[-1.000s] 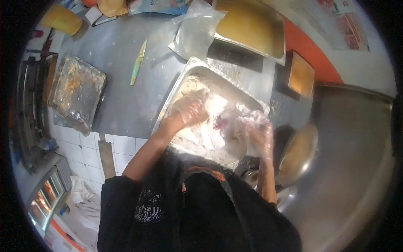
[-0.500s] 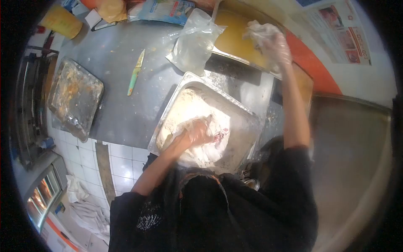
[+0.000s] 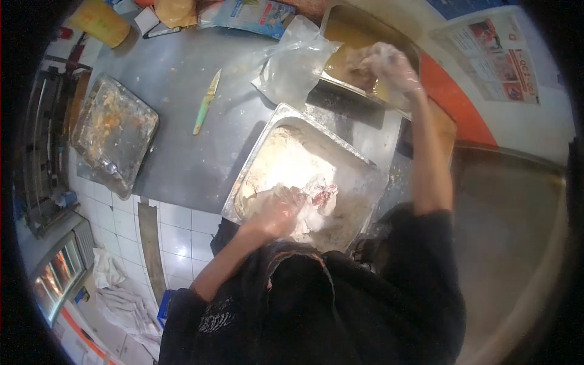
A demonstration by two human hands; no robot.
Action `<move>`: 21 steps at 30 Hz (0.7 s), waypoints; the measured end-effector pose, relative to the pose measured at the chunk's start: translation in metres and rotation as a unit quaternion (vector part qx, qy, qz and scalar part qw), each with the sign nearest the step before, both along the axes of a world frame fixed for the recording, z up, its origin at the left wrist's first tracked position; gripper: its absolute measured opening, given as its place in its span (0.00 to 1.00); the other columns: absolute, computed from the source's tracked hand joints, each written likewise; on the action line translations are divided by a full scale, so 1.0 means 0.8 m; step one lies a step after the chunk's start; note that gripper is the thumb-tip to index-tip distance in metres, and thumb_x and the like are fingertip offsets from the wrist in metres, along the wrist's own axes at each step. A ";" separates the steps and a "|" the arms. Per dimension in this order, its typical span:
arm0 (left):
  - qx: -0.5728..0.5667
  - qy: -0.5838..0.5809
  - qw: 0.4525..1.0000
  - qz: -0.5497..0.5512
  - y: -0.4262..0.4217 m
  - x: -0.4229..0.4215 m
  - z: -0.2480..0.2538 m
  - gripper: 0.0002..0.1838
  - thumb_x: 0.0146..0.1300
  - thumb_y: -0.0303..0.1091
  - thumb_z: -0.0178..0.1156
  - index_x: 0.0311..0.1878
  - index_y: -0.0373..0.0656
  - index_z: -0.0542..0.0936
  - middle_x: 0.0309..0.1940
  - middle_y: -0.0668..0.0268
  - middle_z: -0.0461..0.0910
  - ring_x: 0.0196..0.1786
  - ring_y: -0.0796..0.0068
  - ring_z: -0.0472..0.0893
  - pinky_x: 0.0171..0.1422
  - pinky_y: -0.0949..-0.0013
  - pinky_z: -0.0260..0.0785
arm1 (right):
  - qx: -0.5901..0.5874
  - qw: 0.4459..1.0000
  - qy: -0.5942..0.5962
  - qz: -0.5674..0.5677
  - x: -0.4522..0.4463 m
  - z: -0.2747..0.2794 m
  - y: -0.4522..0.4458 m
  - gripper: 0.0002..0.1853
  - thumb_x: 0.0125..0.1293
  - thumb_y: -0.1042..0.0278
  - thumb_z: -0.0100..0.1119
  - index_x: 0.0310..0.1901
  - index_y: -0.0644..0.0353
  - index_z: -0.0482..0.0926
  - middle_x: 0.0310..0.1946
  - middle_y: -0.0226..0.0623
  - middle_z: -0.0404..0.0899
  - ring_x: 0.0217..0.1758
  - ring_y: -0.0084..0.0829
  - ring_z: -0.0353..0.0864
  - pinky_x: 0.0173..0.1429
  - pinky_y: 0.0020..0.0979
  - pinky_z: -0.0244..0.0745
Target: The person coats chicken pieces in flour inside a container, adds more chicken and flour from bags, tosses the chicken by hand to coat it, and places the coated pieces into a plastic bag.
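Observation:
My left hand (image 3: 278, 210), in a clear plastic glove, is low in a metal tray (image 3: 326, 131) of white flour (image 3: 286, 155). Just right of its fingers lies a reddish, flour-coated piece (image 3: 324, 194). My right hand (image 3: 389, 66), also gloved, is over a second metal tray (image 3: 416, 55) of yellowish liquid (image 3: 342, 61). A blurred brownish piece (image 3: 364, 78) shows by its fingertips; whether it is gripped is unclear. Motion blurs the fingers of both hands, so their closure does not show.
A green-handled knife (image 3: 207, 103) lies on the metal table (image 3: 173, 140). A clear plastic bag (image 3: 295, 64) sits between the two trays. At the left is a stained tray (image 3: 115, 134); a yellow container (image 3: 100, 23) and a blue packet (image 3: 254, 17) stand at the back.
My right hand left the flour tray for the liquid tray, where a brownish piece now shows below it. My left hand stays in the flour, slightly nearer my body than half a second ago.

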State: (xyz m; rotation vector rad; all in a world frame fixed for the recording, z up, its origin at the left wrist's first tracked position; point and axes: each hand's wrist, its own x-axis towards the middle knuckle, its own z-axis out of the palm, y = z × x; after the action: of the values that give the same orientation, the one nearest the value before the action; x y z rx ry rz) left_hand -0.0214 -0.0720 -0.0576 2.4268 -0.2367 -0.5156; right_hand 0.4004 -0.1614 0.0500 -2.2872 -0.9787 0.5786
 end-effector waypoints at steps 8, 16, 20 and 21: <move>-0.041 0.262 0.964 0.009 0.036 0.033 0.094 0.32 0.68 0.33 0.42 0.77 0.49 0.59 0.79 0.53 0.52 0.79 0.52 0.56 0.82 0.45 0.41 | 0.141 0.970 0.090 -0.176 -0.087 0.101 0.014 0.14 0.65 0.67 0.60 0.47 0.69 0.78 0.38 0.40 0.84 0.38 0.27 0.84 0.38 0.29 0.81; -0.076 0.123 0.986 0.082 0.052 -0.003 0.098 0.30 0.57 0.35 0.55 0.66 0.44 0.74 0.67 0.51 0.71 0.67 0.47 0.70 0.70 0.48 0.62 | 0.314 0.925 0.146 -0.158 -0.094 0.060 -0.029 0.12 0.66 0.68 0.64 0.46 0.68 0.78 0.40 0.46 0.84 0.37 0.31 0.85 0.39 0.30 0.82; -0.123 -0.098 0.980 0.124 0.050 -0.043 0.056 0.30 0.52 0.36 0.61 0.62 0.40 0.77 0.61 0.52 0.76 0.62 0.48 0.75 0.65 0.48 0.67 | 0.373 0.887 0.240 -0.125 -0.157 0.095 -0.063 0.14 0.66 0.67 0.65 0.46 0.68 0.78 0.40 0.47 0.84 0.38 0.32 0.85 0.40 0.32 0.82; -0.116 -0.165 0.972 0.122 0.051 -0.048 0.050 0.30 0.51 0.36 0.62 0.61 0.40 0.77 0.60 0.52 0.76 0.61 0.48 0.75 0.64 0.48 0.68 | 0.377 0.876 0.280 -0.113 -0.177 0.103 -0.064 0.14 0.66 0.66 0.65 0.46 0.68 0.78 0.40 0.47 0.84 0.38 0.33 0.85 0.40 0.32 0.82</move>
State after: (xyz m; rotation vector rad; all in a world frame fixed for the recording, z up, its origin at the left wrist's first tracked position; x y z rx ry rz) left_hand -0.0600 -0.0315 -0.0172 2.2578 -0.1258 0.0283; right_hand 0.2586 -0.2123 0.1320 -1.3851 -0.5004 0.5752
